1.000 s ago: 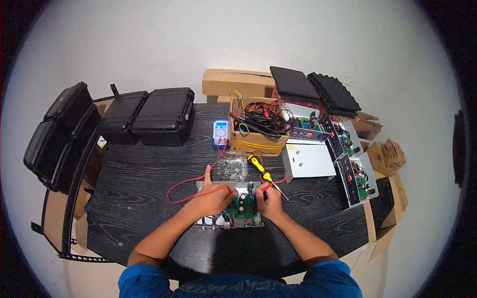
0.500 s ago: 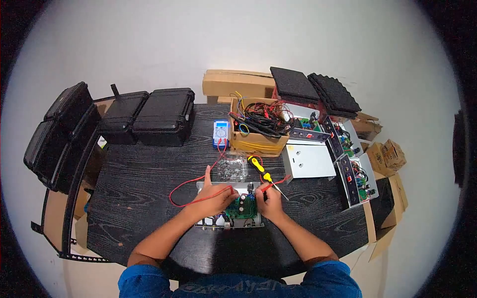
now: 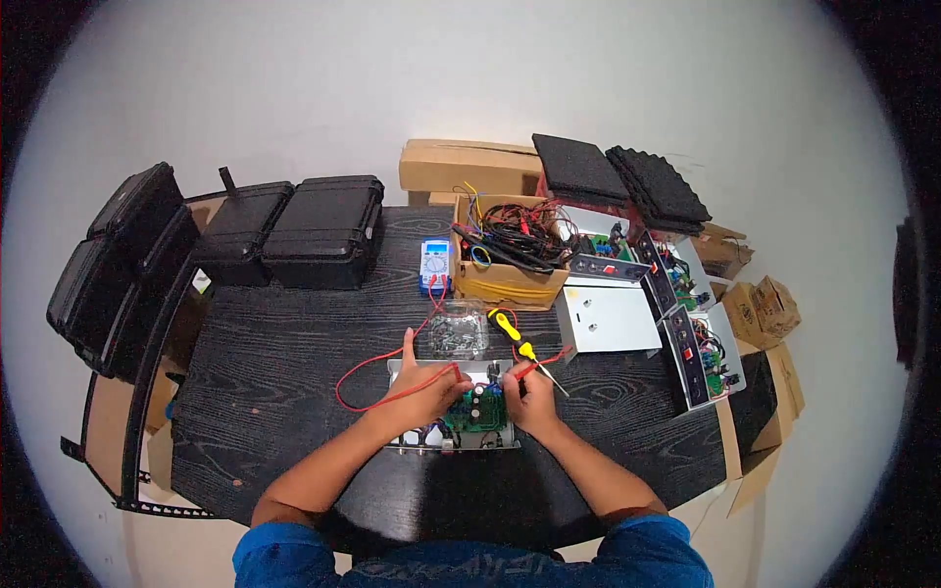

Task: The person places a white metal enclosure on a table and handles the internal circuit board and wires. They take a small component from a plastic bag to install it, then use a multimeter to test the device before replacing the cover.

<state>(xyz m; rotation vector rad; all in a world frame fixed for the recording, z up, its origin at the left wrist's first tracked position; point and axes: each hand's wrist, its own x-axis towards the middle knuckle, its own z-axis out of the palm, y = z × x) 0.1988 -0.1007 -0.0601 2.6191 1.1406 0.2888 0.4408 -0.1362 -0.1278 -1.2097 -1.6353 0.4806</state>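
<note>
A green circuit board [image 3: 476,416] sits in an open metal chassis [image 3: 405,368] in front of me. My left hand [image 3: 423,392] is closed on a red multimeter probe [image 3: 457,372], at the board's left side. Opposite it, my right hand [image 3: 532,403] pinches a second red probe [image 3: 527,370] by the board's upper right corner. The probe tips are too small to make out. Red leads run back to a blue and white multimeter [image 3: 435,265]. A yellow and black screwdriver [image 3: 513,333] lies just beyond my right hand.
Behind the chassis stands a clear plastic tray of small parts [image 3: 459,331]. A cardboard box of cables [image 3: 508,281] is beyond it. To the right are a white metal cover [image 3: 610,321] and several open chassis units [image 3: 698,358]. Black hard cases [image 3: 321,231] line the left.
Almost nothing differs. Both hands keep their places at the board with the probes, and the view has shifted very slightly.
</note>
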